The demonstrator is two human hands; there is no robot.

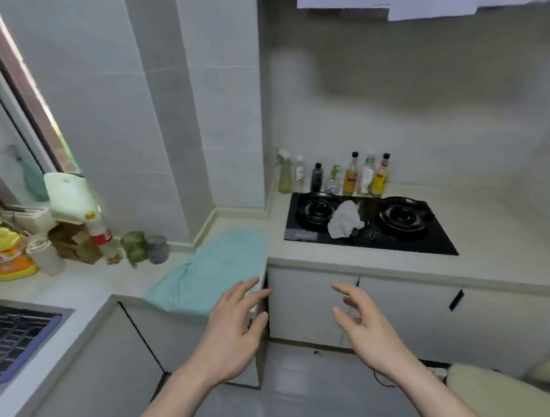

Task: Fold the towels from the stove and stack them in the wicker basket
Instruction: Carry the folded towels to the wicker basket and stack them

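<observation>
White towel (345, 219) crumpled on stove (368, 225), well beyond both empty hands (239, 329)

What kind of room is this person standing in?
Most likely a small home kitchen. A black two-burner gas stove is set into the counter, a row of sauce and oil bottles stands behind it against the tiled wall, and a sink shows at the left edge.

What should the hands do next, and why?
Probably reach forward with the right hand and pick up the crumpled white towel on the black stove: both it and the left hand are open and empty, and that towel lies unfolded.
</observation>
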